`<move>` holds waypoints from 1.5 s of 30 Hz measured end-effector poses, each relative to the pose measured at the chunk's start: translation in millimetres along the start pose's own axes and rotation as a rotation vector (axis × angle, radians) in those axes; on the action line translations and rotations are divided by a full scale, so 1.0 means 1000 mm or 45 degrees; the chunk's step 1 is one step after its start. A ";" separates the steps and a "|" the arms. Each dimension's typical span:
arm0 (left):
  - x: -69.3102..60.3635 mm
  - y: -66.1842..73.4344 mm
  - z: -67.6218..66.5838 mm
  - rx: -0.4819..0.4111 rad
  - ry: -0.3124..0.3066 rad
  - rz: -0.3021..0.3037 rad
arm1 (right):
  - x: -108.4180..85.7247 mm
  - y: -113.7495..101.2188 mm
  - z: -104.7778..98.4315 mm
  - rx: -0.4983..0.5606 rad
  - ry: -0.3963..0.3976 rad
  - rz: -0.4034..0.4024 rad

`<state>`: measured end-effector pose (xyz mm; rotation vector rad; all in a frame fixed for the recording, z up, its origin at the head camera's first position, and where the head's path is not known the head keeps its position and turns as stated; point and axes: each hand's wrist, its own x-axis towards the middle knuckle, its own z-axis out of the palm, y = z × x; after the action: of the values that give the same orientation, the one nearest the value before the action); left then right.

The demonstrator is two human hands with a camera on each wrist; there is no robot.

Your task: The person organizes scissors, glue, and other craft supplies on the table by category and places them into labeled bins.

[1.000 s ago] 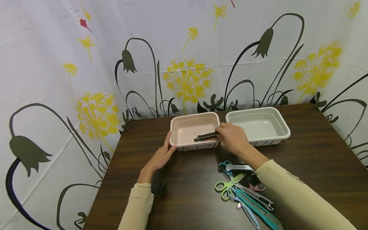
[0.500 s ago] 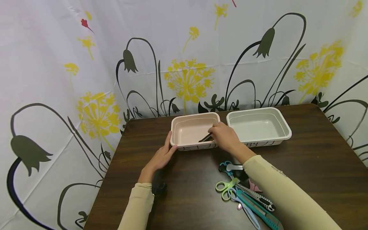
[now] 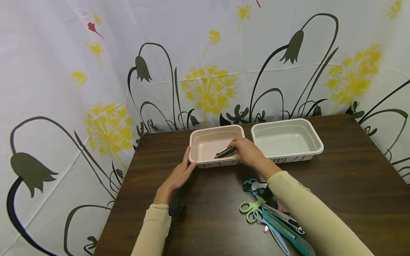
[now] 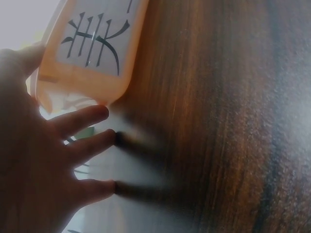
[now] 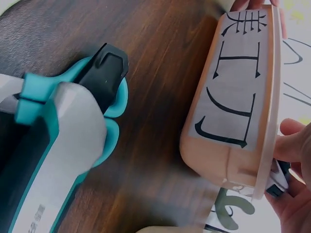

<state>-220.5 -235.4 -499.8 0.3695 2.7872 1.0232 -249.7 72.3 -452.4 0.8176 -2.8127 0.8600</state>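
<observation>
Inspecting the head view from my remote post, I find two containers on the brown table [image 3: 221,220]; the pink bin [image 3: 205,145] sits near the centre of the frame, the white bin [image 3: 285,140] just beside it, right of centre, its smooth pale floor visible. The right hand [image 3: 248,151] reaches over the right part of the pink bin, fingers bent, gripping a dark tool [image 3: 225,153]; I note the tool's free end inside that bin, tilted towards the lower left; what lies under the hand I cannot tell. The left hand [image 3: 179,174] rests at the pink bin's lower-left corner, fingers extended and spread, touching the bin without grasping any tool. I record a paper label [image 5: 231,80] with black characters on the pink bin's front wall. Outside both containers, lower right of the head frame, lie the green scissors [image 3: 251,209], the light-blue scissors [image 3: 275,234] and the teal cutter [image 3: 289,234]; a sleeve [image 3: 310,206] hides part of the pile.
</observation>
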 end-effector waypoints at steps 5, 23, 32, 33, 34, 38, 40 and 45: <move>-0.001 0.002 -0.001 -0.013 -0.005 0.016 | 0.002 -0.002 0.002 0.009 -0.013 -0.002; -0.001 0.002 0.000 0.015 0.001 0.063 | 0.006 0.010 0.009 0.052 -0.107 -0.038; -0.002 0.002 0.001 0.016 0.012 0.057 | -0.007 0.014 0.005 0.083 0.040 -0.179; -0.002 0.001 0.002 0.016 0.015 0.055 | -0.010 0.015 0.004 0.082 0.065 -0.189; -0.002 0.001 0.002 0.016 0.017 0.054 | -0.013 0.016 0.003 0.083 0.088 -0.198; -0.002 0.000 0.003 0.018 0.024 0.063 | -0.028 0.018 -0.002 0.077 0.163 -0.259; -0.001 0.000 0.003 0.020 0.028 0.061 | -0.036 0.018 -0.005 0.060 0.199 -0.312; -0.001 0.000 0.002 0.020 0.023 0.049 | -0.059 0.018 -0.012 0.051 0.315 -0.428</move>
<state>-218.6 -234.1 -501.4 0.4196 2.8163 1.0180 -209.3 119.1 -464.6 1.0681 -2.3637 0.8923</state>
